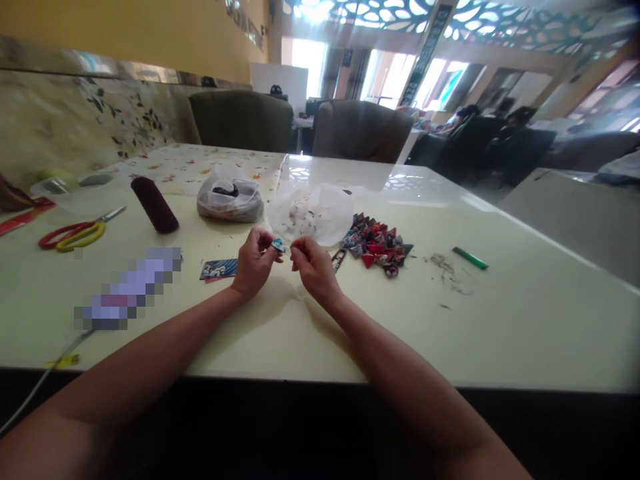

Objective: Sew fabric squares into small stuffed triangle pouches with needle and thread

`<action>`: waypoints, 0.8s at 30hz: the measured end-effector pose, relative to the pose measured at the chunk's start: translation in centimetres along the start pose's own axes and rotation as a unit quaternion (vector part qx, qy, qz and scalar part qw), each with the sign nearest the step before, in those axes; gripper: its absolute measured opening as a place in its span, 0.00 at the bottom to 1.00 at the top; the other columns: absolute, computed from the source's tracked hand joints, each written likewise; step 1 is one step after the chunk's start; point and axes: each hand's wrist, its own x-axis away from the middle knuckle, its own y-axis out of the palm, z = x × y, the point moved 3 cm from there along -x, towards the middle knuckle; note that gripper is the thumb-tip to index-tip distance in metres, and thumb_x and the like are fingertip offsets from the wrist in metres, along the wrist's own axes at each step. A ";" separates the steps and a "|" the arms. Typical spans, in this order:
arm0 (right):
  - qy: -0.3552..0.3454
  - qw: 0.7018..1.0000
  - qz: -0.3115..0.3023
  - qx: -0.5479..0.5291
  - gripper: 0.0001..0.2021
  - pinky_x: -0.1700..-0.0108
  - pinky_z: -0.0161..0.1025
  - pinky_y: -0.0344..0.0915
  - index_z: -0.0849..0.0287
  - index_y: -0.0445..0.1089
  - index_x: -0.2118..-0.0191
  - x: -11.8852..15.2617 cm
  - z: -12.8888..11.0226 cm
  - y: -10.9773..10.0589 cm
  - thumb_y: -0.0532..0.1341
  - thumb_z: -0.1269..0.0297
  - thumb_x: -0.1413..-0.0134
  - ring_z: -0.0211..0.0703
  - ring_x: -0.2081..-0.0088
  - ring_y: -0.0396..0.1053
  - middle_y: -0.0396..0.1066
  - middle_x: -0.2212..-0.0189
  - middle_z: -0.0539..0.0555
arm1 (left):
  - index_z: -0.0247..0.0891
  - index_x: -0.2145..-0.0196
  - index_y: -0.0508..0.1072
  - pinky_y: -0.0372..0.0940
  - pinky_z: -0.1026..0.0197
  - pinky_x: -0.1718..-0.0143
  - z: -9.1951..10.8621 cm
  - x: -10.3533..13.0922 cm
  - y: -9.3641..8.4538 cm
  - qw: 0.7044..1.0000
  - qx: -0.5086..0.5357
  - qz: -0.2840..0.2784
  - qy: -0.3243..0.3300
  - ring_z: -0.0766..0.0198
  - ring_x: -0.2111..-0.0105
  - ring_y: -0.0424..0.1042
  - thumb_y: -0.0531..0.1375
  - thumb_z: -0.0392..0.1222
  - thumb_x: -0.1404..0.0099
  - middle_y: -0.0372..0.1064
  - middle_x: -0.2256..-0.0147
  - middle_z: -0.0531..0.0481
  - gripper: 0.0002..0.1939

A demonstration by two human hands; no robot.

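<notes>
Between the thumb and fingers of my left hand [253,267] is a small folded piece of blue-and-white fabric [279,246]. My right hand [315,267] is closed in a pinch just to the right of it. Whatever its fingertips hold is too small to make out. Beside my left wrist lies a flat blue patterned fabric strip [219,268], with something pink under it. Thread snips [339,259] lie partly hidden behind my right hand. To the right sits a heap of small folded fabric triangles [379,245], mostly red, purple and grey.
Beyond my hands are a clear plastic sheet or bag [335,207] with dark bits and a tied-down white bag [235,208]. Leftward lie a maroon cylinder [155,205], red-and-yellow scissors [83,235] and a blurred-out object with a cable [133,287]. A green stick-like object [470,258] lies right.
</notes>
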 end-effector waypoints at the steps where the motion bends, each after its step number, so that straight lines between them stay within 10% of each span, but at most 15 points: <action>1: 0.011 1.000 -0.004 -0.017 0.07 0.70 0.34 0.62 0.58 0.64 0.66 -0.1 0.1 0.0 0.57 0.60 0.40 0.34 0.75 0.65 0.66 0.75 0.47 | 0.39 0.65 0.63 0.74 0.63 0.73 0.1 0.1 0.1 1.000 -0.001 -0.009 0.009 0.68 0.73 0.71 0.64 0.44 0.38 0.65 0.67 0.54 0.12; 17: 0.164 0.958 -0.065 -0.227 0.13 0.76 0.31 0.65 0.60 0.66 0.68 -0.1 0.8 0.8 0.66 0.56 0.54 0.31 0.80 0.65 0.67 0.78 0.44 | 0.40 0.67 0.66 0.67 0.65 0.69 0.7 0.3 0.2 0.988 -0.100 -0.029 0.115 0.68 0.71 0.69 0.63 0.34 0.41 0.67 0.70 0.54 0.08; 24: 0.112 0.989 -0.052 -0.076 0.05 0.77 0.31 0.59 0.58 0.63 0.73 -0.2 0.3 0.4 0.59 0.65 0.51 0.33 0.81 0.61 0.62 0.82 0.44 | 0.40 0.68 0.66 0.67 0.65 0.69 1.0 0.2 0.3 0.987 -0.093 -0.046 0.119 0.68 0.72 0.69 0.63 0.35 0.42 0.68 0.70 0.54 0.08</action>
